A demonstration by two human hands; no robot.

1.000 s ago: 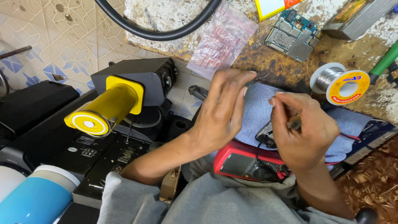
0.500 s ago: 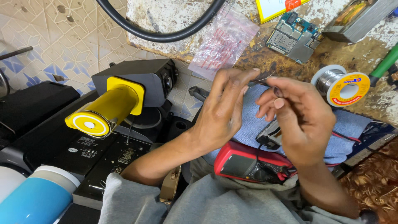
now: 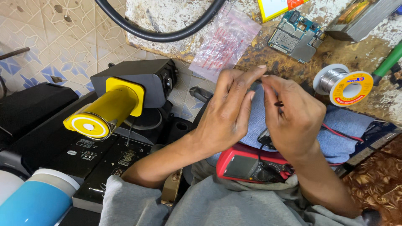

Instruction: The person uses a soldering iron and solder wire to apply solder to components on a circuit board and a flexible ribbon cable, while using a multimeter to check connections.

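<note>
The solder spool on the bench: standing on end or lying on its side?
Lying on its side. The solder spool shows its round yellow flange face tilted toward the camera, with the wound silver wire visible behind it, resting on the worn bench.

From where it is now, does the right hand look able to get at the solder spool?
Probably yes: the right hand is beside the solder spool, with only bare, stained bench between them, though its fingers seem to pinch something small.

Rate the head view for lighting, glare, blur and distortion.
Head view: even, soft light; faint shadows under the left hand and right hand; mild shine on the solder spool and plastic bag; hands slightly soft, bench sharp; no obvious bending at the edges.
</note>
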